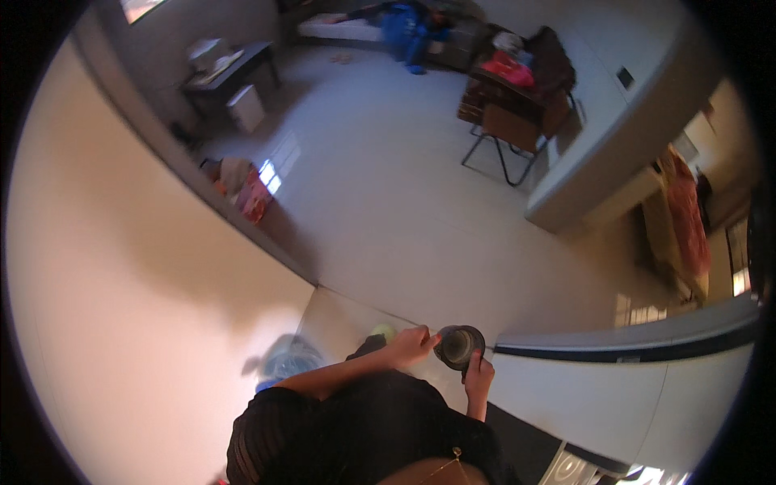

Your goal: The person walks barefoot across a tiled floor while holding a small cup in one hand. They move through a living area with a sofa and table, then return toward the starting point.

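Note:
A dark round metal pan or pot (461, 345) hangs in front of my body, its open top towards me and its inside greyish. My right hand (480, 373) holds it by the short handle at the near side, thumb on top. My left hand (413, 347) is at its left rim, with the fingers curled and a fingertip at the edge; whether it grips the rim cannot be told. The bottom of the vessel is hidden.
A wall (182, 273) stands close on my left, a clear plastic bag (291, 361) beside it. At right are a white counter or cabinet (576, 388) and part of a stove (567, 467). Ahead, a chair piled with cloth (509, 121), a dark table (230, 70) and a person in blue (409, 30).

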`<state>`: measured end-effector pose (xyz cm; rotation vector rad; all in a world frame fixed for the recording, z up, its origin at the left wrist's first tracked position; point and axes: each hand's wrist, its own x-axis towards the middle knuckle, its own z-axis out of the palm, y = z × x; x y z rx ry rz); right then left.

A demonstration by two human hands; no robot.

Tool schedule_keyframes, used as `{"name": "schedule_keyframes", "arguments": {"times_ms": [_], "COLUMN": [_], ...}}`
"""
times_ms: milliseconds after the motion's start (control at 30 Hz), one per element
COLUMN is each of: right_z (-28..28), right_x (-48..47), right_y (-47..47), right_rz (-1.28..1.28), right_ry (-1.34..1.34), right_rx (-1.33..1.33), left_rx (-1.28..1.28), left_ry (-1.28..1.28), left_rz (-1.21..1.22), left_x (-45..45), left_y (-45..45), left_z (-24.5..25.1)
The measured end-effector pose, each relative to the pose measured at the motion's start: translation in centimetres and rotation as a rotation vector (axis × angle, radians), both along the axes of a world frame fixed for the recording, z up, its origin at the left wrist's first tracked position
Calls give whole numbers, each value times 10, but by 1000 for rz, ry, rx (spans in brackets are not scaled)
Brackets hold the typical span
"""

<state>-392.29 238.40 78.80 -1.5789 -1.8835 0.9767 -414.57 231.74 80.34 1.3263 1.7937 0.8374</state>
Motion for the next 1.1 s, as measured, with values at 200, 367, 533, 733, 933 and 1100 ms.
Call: {"name": "schedule_keyframes", "arguments": {"times_ms": [200,367,533,733,933,1100], "right_z": [51,65,64,60,78,82], "right_x": [-37,-42,-34,-17,26,73], "right_y": [-14,-32,-51,-89,-134,-195], "right_rz": [-132,-297,-399,-538,-707,-779], "right_ry": [-47,-50,-104,-49,10,58], "right_rx": [23,-57,-63,-41,-145,-161], "left_rx": [-101,-226,-287,-204,-133,-74], "left_ry": [-31,-41,-16,14,94,154], "left_rz": [-206,-349,-486,-608,-783,-954], "left_x": [-26,-20,-10,24,80,139], "left_y": [36,48,62,53,34,-1], "left_z": [28,54,68,60,65,72]}}
